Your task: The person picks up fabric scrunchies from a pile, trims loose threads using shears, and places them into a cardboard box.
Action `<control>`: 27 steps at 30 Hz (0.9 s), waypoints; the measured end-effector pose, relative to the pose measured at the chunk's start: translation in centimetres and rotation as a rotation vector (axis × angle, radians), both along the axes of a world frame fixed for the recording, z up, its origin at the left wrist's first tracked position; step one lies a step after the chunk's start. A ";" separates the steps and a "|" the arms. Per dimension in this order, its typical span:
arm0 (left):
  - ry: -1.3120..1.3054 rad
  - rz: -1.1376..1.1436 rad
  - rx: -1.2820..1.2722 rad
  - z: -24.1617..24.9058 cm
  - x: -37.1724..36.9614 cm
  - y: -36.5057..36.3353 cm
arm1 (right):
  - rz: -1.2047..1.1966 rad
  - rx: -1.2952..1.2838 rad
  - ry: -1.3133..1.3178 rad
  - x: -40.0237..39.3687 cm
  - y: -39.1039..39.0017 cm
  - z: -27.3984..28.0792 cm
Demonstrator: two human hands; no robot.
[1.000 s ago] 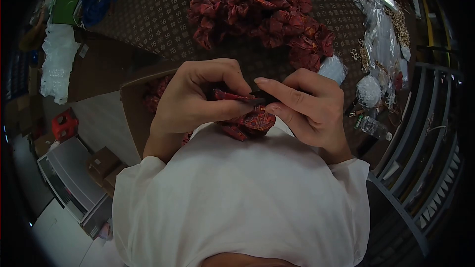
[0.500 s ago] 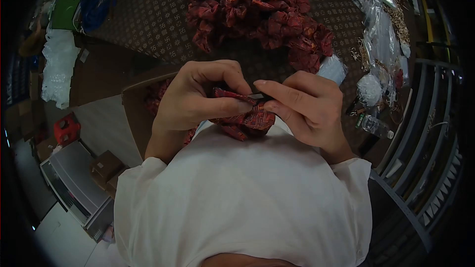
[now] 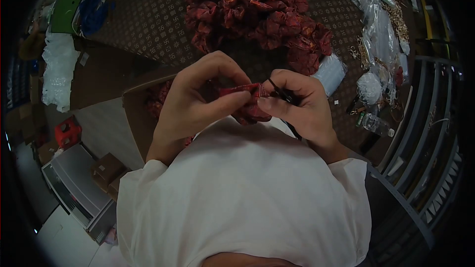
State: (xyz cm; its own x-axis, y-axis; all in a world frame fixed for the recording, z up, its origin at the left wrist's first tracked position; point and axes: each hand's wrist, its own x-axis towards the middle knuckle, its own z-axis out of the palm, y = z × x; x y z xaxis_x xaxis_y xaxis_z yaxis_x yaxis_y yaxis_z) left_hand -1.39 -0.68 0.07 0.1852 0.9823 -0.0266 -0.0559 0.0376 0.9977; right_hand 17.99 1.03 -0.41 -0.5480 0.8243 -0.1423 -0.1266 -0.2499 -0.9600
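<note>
Close in front of my white shirt, my left hand (image 3: 190,99) pinches a small red patterned cloth piece (image 3: 252,113) between thumb and fingers. My right hand (image 3: 306,101) is closed at the cloth's other edge, its thumb pressed on it. A thin black cord-like thing (image 3: 283,92) runs through the curled right fingers; I cannot tell exactly what it is. Beyond both hands lies a large pile of red gathered cloth bundles (image 3: 262,10). More red bundles (image 3: 157,100) sit in a cardboard box (image 3: 134,123) beside my left forearm.
A brown patterned cloth (image 3: 158,24) covers the table. To the right lie clear plastic bags (image 3: 378,34), a white string ball (image 3: 369,87) and a clear bottle (image 3: 378,125). A grey metal rack (image 3: 415,133) stands at right; a red plastic object (image 3: 68,132) is at left.
My right fingers have curled in and now press the cloth's edge, with the black thing shifted right into the hand. The cloth has been drawn up and shows less of its underside.
</note>
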 end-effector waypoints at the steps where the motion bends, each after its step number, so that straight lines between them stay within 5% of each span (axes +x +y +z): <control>1: 0.084 -0.016 0.061 0.6 0.3 -0.1 | 0.037 -0.063 0.034 0.0 0.0 0.0; 3: 0.169 -0.027 0.122 0.9 0.2 -0.2 | 0.079 -0.126 0.067 0.1 0.0 0.0; 12: -0.426 -0.251 -0.309 -1.0 -1.1 -0.4 | 0.119 -0.504 0.307 0.1 -0.5 -1.0; 14: -0.300 -0.179 -0.259 -0.4 -1.1 -0.8 | 0.039 -0.093 0.008 -0.1 -0.8 -0.6; 15: -0.302 -0.171 -0.257 0.0 -1.0 -0.9 | 0.047 -0.093 0.007 -0.2 -0.9 -0.3; 17: -0.214 -0.094 -0.235 0.8 -0.6 -1.3 | -0.233 0.707 -0.336 -0.3 -1.1 0.4; 23: -0.117 -0.020 -0.242 1.4 0.2 -1.9 | -0.147 1.118 -0.507 1.1 -1.7 0.7; 27: -0.074 0.000 -0.184 1.2 0.2 -2.0 | -0.170 1.167 -0.557 1.0 -1.9 0.4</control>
